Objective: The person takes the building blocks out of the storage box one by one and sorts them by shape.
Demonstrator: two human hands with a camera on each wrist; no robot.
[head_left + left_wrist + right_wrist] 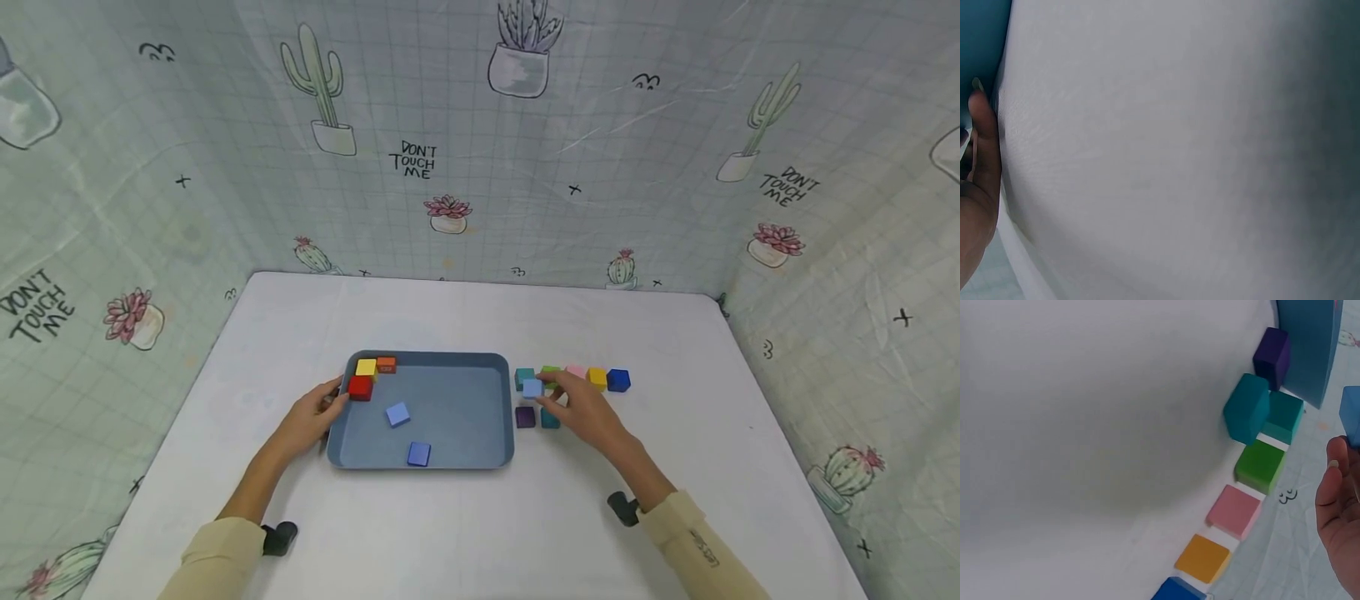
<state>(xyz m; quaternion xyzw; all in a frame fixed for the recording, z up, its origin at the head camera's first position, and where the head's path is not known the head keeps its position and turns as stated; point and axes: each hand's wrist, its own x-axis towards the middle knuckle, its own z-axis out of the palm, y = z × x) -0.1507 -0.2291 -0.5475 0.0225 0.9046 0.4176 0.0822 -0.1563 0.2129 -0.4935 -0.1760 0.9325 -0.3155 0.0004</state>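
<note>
My left hand (309, 418) grips the left rim of a blue-grey tray (461, 412), thumb at the edge. In the left wrist view that hand (982, 156) shows only in part, beside the tray's blue side. Between thumb and fingers, my right hand (587, 408) pinches a light blue block (532, 388), just right of the tray. Inside the tray, a red block (360, 388), a yellow block (366, 367) and an orange block (386, 365) cluster in the far left corner. Two blue blocks, one tilted (398, 414) and another nearer the front (418, 454), lie apart.
Right of the tray, a back row holds a teal block (522, 377), a green block (1260, 465), a pink block (1234, 511), an amber block (597, 378) and a dark blue block (618, 381). Nearer sit a purple block (526, 417) and another teal block (551, 418).
</note>
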